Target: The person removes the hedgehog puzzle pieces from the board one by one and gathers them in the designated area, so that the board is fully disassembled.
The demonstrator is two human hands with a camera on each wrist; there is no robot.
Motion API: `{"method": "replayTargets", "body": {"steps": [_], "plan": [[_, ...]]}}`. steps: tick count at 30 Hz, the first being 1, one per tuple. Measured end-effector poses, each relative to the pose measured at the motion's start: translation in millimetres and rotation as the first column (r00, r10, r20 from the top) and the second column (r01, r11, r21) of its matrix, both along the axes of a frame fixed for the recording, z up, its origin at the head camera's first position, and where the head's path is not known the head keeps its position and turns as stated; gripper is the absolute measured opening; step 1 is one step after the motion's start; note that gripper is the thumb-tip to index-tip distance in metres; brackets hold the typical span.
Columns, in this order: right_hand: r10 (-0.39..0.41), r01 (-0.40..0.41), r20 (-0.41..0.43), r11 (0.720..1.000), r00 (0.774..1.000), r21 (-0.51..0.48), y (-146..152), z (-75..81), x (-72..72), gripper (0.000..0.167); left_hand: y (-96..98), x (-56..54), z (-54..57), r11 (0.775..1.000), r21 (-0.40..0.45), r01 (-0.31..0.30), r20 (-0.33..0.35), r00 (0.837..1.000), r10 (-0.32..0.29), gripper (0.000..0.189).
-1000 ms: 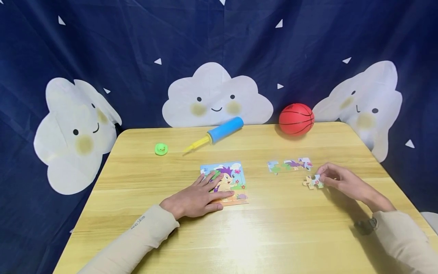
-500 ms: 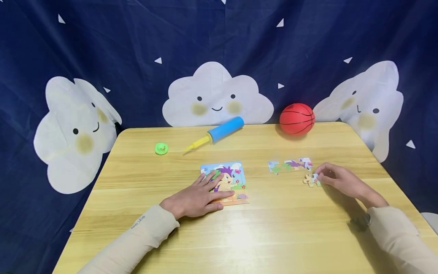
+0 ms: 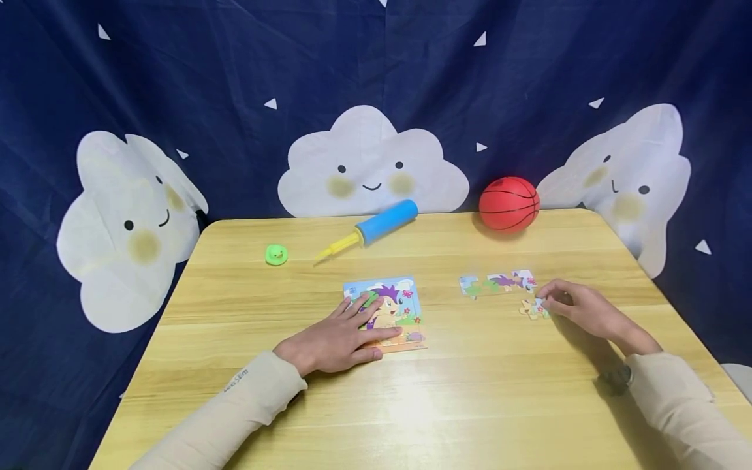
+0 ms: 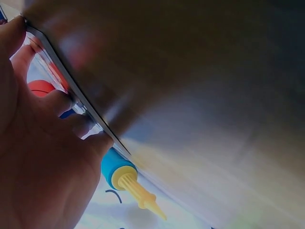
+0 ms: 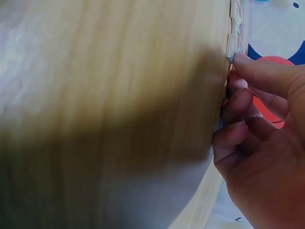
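My left hand [image 3: 337, 341] rests with fingers spread on a square puzzle [image 3: 407, 300] picturing a purple-haired hedgehog, covering its lower left part. In the left wrist view, the fingertips lie along the board's edge. On the right, my right hand [image 3: 587, 314] pinches a puzzle piece [image 3: 541, 309] with a red flower, between thumb and bent fingers. That piece lies against a tan-and-green piece [image 3: 527, 309]; whether the two are fully locked cannot be seen. Just behind them lies a row of joined puzzle pieces [image 3: 496, 284].
A blue hand pump [image 3: 388, 223] with a yellow nozzle lies at the back of the wooden table [image 3: 411, 411]. Left of it sits a small green duck toy [image 3: 276, 254]. A red ball [image 3: 509, 205] stands at the back right, before a dark blue curtain [image 3: 235, 65].
My right hand has shifted slightly left and away from me, bringing the flower piece closer to the tan-and-green one. The left hand has stayed in place on the square puzzle.
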State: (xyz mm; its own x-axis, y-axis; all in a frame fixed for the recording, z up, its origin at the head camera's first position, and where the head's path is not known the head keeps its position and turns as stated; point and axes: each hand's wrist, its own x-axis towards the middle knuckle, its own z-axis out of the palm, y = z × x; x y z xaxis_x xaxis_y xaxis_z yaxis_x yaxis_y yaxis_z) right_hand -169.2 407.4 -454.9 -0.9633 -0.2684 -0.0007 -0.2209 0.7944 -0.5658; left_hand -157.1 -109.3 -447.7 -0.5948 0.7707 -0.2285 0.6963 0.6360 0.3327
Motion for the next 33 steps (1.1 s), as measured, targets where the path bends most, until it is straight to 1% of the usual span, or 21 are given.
{"method": "replayTargets", "body": {"steps": [4, 8, 12, 17, 21, 27, 30, 33], "plan": [[-0.002, 0.002, 0.007, 1.0, 1.0, 0.004, 0, -0.1, -1.2, 0.01, -0.6, 0.2, -0.5, 1.0, -0.004, 0.004, -0.016, 1.0, -0.004, 0.053], [-0.009, 0.009, 0.022, 1.0, 1.0, 0.0, 1, 0.0, -2.3, 0.01, -1.0, 0.4, -1.0, 1.0, -0.003, 0.003, -0.019, 1.0, -0.003, 0.053], [-0.013, 0.013, 0.019, 1.0, 1.0, 0.001, 2, -0.8, -3.0, 0.01, -0.7, 0.4, -0.8, 1.0, -0.005, 0.005, -0.024, 1.0, -0.005, 0.053], [-0.05, 0.05, 0.038, 0.999, 0.998, 0.011, 2, 2.2, -2.2, 0.015, -0.6, 0.9, -0.9, 1.0, -0.009, 0.009, -0.035, 0.999, -0.009, 0.053], [-0.078, 0.077, 0.03, 0.997, 0.996, 0.019, -3, 8.4, -2.7, 0.018, -0.3, 1.6, -1.2, 1.0, -0.014, 0.009, -0.044, 0.999, -0.01, 0.053], [-0.096, 0.096, -0.02, 0.995, 0.995, 0.001, -28, 20.1, -6.0, 0.018, -0.8, 2.0, -1.4, 1.0, -0.025, 0.011, -0.055, 0.998, -0.012, 0.054], [-0.084, 0.083, -0.047, 0.996, 0.995, -0.016, -47, 24.6, -8.5, 0.016, -1.6, 1.7, -0.7, 1.0, -0.028, 0.009, -0.051, 0.999, -0.01, 0.054], [-0.065, 0.062, -0.044, 0.995, 0.997, -0.073, -68, 28.1, -10.9, 0.014, -4.1, 1.9, -0.8, 1.0, -0.023, 0.006, -0.041, 0.999, -0.007, 0.054]]}}
